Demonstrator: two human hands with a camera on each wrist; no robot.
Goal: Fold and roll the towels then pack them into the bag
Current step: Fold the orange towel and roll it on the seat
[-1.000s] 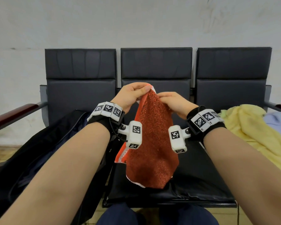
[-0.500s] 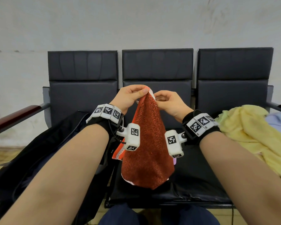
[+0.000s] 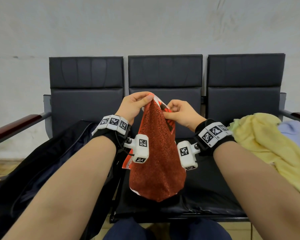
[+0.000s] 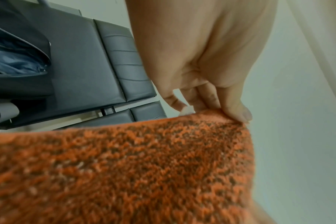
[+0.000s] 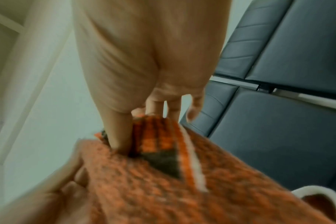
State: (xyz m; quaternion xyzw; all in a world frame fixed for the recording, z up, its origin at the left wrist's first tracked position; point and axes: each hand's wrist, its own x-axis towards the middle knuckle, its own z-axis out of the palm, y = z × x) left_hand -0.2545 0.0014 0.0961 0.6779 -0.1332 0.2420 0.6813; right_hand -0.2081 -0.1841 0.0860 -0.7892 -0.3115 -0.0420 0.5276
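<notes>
the orange towel hung in the air above the middle seat of the black bench, pinched at its top by both hands. the left hand had thumb and fingers pressed together on the towel's top left corner, fingers curled round the edge; in the left wrist view the fingertips nipped the fuzzy cloth at a white hem. the right hand was just to the right of that, thumb and forefinger closed on a patterned strip of the same towel, orange with dark marks and a white border, with the other fingers curled behind it. the two hands were close but not touching. the towel drooped below them in a bunched cone, its lowest fold near the front of the middle seat, though whether it touched the cushion could not be told. left of the middle seat a dark bag lay open on the next seat, blue lining showing. right of the middle seat a yellow towel lay in a crumpled heap, with a pale blue towel beyond it.
</notes>
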